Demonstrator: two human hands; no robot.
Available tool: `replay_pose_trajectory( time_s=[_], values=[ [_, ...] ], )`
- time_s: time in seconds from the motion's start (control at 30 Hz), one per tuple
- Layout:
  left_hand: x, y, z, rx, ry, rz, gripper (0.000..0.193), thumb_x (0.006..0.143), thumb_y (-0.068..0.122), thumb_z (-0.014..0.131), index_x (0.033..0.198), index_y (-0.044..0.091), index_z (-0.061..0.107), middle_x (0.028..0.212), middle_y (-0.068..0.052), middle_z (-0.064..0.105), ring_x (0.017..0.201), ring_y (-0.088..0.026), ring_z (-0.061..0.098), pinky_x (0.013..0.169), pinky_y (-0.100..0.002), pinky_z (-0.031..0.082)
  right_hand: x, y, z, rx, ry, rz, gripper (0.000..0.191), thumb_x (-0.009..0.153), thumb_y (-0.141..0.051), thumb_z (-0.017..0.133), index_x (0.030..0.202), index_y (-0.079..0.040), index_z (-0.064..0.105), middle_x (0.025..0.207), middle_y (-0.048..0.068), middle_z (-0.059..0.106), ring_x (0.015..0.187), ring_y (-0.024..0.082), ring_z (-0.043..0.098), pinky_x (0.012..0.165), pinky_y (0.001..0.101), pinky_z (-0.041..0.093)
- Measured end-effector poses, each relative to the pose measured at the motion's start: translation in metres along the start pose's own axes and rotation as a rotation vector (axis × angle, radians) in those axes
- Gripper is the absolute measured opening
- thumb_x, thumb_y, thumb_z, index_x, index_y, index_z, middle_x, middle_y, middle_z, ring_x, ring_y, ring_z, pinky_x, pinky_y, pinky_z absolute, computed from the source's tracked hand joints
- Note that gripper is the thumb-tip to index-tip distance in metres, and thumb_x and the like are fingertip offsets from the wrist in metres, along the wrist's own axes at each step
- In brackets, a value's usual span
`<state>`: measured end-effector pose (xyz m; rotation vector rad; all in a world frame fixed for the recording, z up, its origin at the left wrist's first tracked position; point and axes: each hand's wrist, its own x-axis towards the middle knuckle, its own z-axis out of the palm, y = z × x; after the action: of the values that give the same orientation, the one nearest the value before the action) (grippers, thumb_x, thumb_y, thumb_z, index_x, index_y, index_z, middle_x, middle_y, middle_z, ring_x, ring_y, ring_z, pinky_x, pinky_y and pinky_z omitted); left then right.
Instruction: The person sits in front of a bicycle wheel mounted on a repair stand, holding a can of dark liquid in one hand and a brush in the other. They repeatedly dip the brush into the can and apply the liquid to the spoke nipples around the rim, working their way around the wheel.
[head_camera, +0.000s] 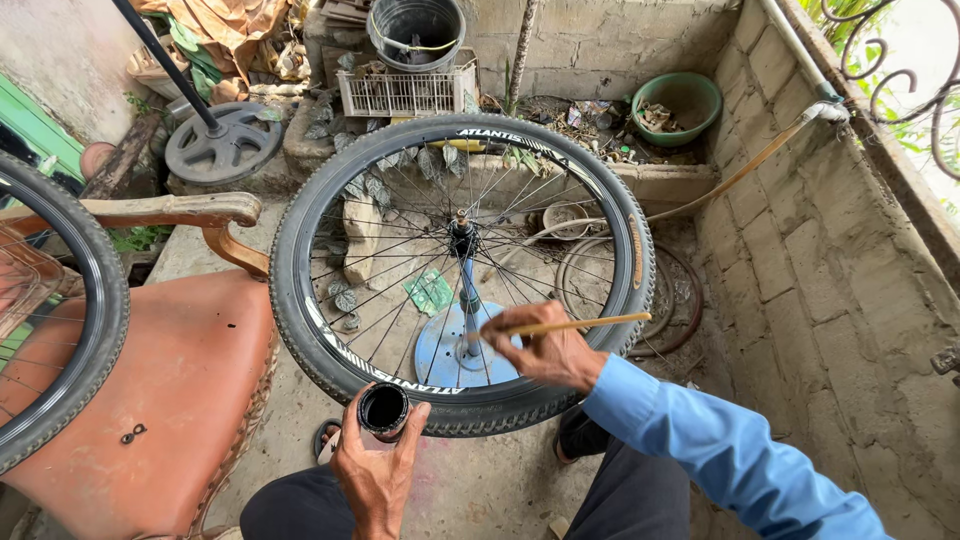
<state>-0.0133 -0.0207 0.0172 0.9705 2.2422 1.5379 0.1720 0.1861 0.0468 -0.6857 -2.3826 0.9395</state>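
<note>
Right hand (545, 350) — grip clamped on a thin wooden stick (580, 324). Stick's long axis runs roughly 9-to-3 o'clock, free end toward 3, lying across the spokes at the lower right of the wheel. Left hand (375, 470) — grip wrapped around a small round tin (384, 409), mouth up, dark contents showing; the tin sits at about 6 o'clock of the wheel, just outside the tyre's lower edge.

Bicycle wheel (300, 290) stands horizontal on a blue truing stand (462, 350), hub (462, 238) on the stand's upright post. From the stick hand the hub lies at about 11 o'clock, near; the tin lies at about 8 o'clock, also near. The right hand is the nearer of the two to the hub; the left is well below the rim.

Counts: one stick, one tin, one wheel on the stand — a second wheel (95, 320) partly in view at 9 o'clock, over an orange chair seat (180, 380). Two hands, both the person's own.
</note>
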Motion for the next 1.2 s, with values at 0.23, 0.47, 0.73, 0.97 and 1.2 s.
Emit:
replay_pose_trajectory(
  time_s=[0.23, 0.47, 0.73, 0.97, 1.2],
  values=[
    [0.003, 0.0, 0.0, 0.015, 0.008, 0.023, 0.057, 0.072, 0.024, 0.09, 0.119, 0.0, 0.069, 0.099, -0.011, 0.078, 0.091, -0.02, 0.075, 0.083, -0.036, 0.061, -0.002, -0.007, 0.005, -0.056, 0.079, -0.127, 0.019, 0.095, -0.017, 0.069, 0.107, -0.007, 0.079, 0.096, 0.012, 0.081, 0.075, 0.022, 0.08, 0.064, 0.0362, 0.068],
    [0.005, 0.001, -0.003, 0.13, 0.036, 0.039, 0.057, 0.071, 0.028, 0.091, 0.117, 0.001, 0.071, 0.096, -0.011, 0.079, 0.088, -0.021, 0.075, 0.084, -0.039, 0.058, 0.011, 0.003, -0.004, 0.009, 0.06, 0.113, 0.025, 0.095, -0.023, 0.068, 0.114, -0.009, 0.079, 0.092, 0.013, 0.082, 0.072, 0.022, 0.08, 0.062, 0.036, 0.067],
    [0.007, -0.002, -0.003, 0.134, 0.032, 0.065, 0.058, 0.072, 0.032, 0.089, 0.117, 0.001, 0.07, 0.096, -0.012, 0.079, 0.089, -0.023, 0.077, 0.083, -0.039, 0.059, 0.031, 0.005, -0.012, -0.144, 0.275, 0.069, 0.024, 0.096, -0.021, 0.069, 0.113, -0.007, 0.078, 0.095, 0.015, 0.079, 0.068, 0.024, 0.077, 0.05, 0.0354, 0.064],
    [0.008, -0.009, -0.002, 0.137, 0.02, 0.045, 0.058, 0.073, 0.035, 0.088, 0.117, 0.001, 0.07, 0.097, -0.012, 0.079, 0.09, -0.024, 0.077, 0.083, -0.04, 0.06, 0.011, 0.007, 0.003, -0.133, 0.225, -0.154, 0.02, 0.098, -0.018, 0.07, 0.11, -0.005, 0.078, 0.09, 0.014, 0.08, 0.065, 0.021, 0.076, 0.051, 0.0321, 0.064],
    [0.009, -0.006, -0.002, 0.151, 0.034, 0.065, 0.06, 0.072, 0.036, 0.089, 0.116, 0.0, 0.07, 0.095, -0.013, 0.079, 0.09, -0.024, 0.078, 0.084, -0.04, 0.06, 0.0, 0.005, 0.01, -0.216, 0.159, -0.253, 0.019, 0.103, -0.019, 0.069, 0.105, -0.003, 0.079, 0.083, 0.014, 0.079, 0.059, 0.02, 0.073, 0.044, 0.0301, 0.061]
  ],
)
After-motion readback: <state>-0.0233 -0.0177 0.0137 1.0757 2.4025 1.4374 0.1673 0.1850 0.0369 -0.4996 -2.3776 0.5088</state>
